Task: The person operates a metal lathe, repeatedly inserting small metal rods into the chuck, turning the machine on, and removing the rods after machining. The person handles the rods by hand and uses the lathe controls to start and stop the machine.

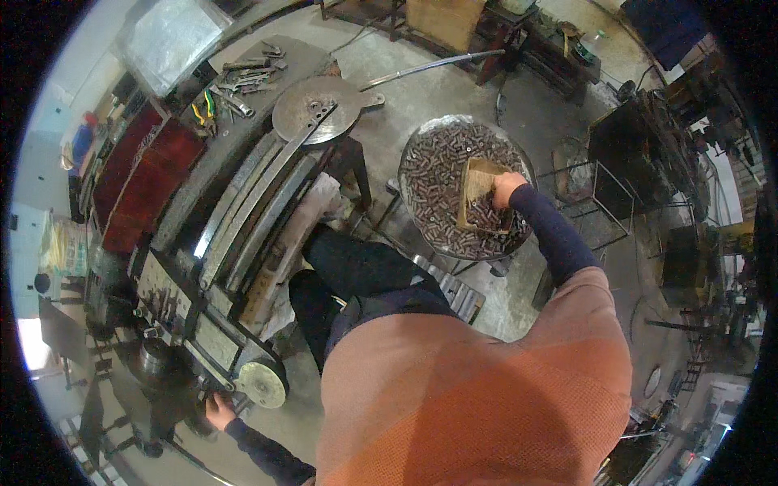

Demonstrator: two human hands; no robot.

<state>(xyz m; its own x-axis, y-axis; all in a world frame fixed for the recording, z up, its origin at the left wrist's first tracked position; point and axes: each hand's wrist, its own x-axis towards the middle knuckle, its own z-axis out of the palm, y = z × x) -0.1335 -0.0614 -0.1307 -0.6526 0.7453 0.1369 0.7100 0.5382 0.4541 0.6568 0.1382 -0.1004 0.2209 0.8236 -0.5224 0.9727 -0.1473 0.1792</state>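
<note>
At the right, my right hand (508,189) reaches down into a wide round basin (403,188) heaped with small dark metal cylinders (442,154). Its fingers are curled by the corner of an open brown box (468,212) that sits among the pieces; what they grip is hidden. Far off at the lower left, my left hand (219,411) is at the dark metal parts of a machine (194,324), beside a pale round disc (262,384). Those fingers are bent, and whatever lies in them is too small to make out.
Long metal bars (271,206) run along the bench to a round plate (316,109) with a long rod (433,68) behind it. Wrenches (247,74) and yellow-green pliers (207,109) lie at the back left. A wire frame stand (596,194) is right of the basin.
</note>
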